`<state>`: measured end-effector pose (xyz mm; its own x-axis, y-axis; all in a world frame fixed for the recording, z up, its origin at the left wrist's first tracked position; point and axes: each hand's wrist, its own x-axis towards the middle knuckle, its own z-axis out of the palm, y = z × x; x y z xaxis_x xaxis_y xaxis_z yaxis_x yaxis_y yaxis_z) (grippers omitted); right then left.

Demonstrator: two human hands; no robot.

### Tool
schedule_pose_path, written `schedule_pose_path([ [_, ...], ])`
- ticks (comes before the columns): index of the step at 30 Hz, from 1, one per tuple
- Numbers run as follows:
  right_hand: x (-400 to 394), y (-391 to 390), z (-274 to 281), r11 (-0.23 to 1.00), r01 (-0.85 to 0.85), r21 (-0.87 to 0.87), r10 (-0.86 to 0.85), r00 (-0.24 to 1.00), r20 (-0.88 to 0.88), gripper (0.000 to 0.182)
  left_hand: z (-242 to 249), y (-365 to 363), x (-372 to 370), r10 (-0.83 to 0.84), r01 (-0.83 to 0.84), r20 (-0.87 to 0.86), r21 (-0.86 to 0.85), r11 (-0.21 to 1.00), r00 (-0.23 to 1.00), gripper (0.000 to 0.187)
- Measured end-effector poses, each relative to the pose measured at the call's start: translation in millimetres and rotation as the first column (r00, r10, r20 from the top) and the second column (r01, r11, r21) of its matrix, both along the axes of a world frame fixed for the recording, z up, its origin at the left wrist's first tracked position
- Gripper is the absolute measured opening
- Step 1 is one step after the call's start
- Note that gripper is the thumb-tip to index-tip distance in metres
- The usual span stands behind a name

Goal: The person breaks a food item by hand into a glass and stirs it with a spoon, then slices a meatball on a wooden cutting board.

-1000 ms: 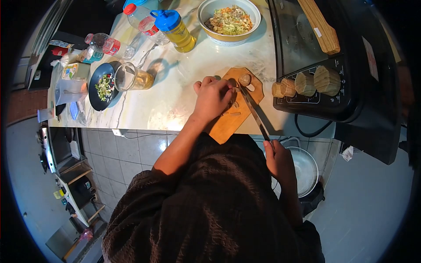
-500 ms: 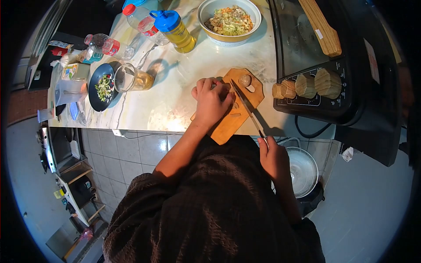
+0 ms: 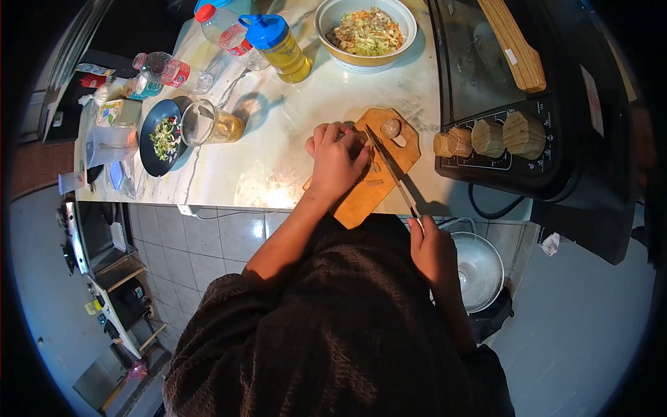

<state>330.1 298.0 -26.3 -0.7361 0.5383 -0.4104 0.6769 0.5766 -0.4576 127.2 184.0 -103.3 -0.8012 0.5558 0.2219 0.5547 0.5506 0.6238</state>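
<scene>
A wooden cutting board [image 3: 358,205] lies at an angle at the counter's near edge, its lower corner sticking out past it. My left hand [image 3: 336,158] is on the board's left side with curled fingers; whatever is under them is hidden. My right hand [image 3: 435,251] grips a knife [image 3: 396,174] by its handle, the blade slanting over the board, tip pointing away from me. Close to the tip sits a small round greyish-brown ball [image 3: 390,128], possibly a meatball. Small cut pieces [image 3: 375,182] lie on the board between my left hand and the blade.
Behind the board stands a bowl [image 3: 365,62] of shredded vegetables. A blue-lidded bottle [image 3: 281,52] of yellow liquid, a clear cup [image 3: 215,124] and a dark plate [image 3: 158,163] with chopped greens are to the left. A black oven [image 3: 486,104] with wooden knobs borders the right.
The fingers of my left hand have shifted slightly over what they cover. The knife, my right hand and the round ball stay nearly where they were.
</scene>
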Motion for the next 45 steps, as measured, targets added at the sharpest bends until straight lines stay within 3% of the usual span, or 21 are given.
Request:
schedule_pose_path([
  [14, -5.3, -6.7, -15.6, 0.996, -0.063, 0.064, 0.061, 0.997, 0.042, 0.035, -2.1, 1.0, -1.0, 0.028, -0.028, 0.014, 0.008, 1.0, 1.0, 0.018],
  [20, 11.8, 2.9, 10.9, 0.996, -0.094, 0.001, 0.094, 0.995, 0.03, 0.03, -4.6, -1.0, -2.0, 0.025, -0.026, 0.024, 0.062, 0.998, 0.999, 0.019],
  [27, 17.4, 10.1, 32.0, 0.994, -0.005, -0.111, 0.013, 0.997, 0.077, 0.032, 11.7, -23.0, -17.3, -0.059, 0.052, 0.061, 0.1, 0.994, 0.996, 0.021],
  [30, 14.4, 15.6, 25.9, 1.0, 0.001, -0.022, 0.0, 0.999, 0.054, 0.033, 17.1, -35.8, -22.1, -0.102, 0.098, 0.105, 0.047, 0.994, 0.989, 0.021],
  [33, 11.2, 17.7, 22.9, 0.992, -0.072, 0.103, 0.056, 0.987, 0.151, 0.035, 20.7, -46.3, -22.8, -0.092, 0.095, 0.12, -0.017, 0.995, 0.988, 0.02],
  [36, 10.0, 18.6, 19.5, 0.99, -0.07, 0.124, 0.054, 0.99, 0.13, 0.034, 22.0, -52.5, -21.8, -0.103, 0.115, 0.154, -0.072, 0.991, 0.983, 0.02],
  [45, 3.2, 18.7, 41.4, 0.997, -0.082, -0.002, 0.081, 0.989, 0.125, 0.038, 27.9, -57.8, -16.9, -0.186, 0.201, 0.165, -0.076, 0.977, 0.968, 0.025],
])
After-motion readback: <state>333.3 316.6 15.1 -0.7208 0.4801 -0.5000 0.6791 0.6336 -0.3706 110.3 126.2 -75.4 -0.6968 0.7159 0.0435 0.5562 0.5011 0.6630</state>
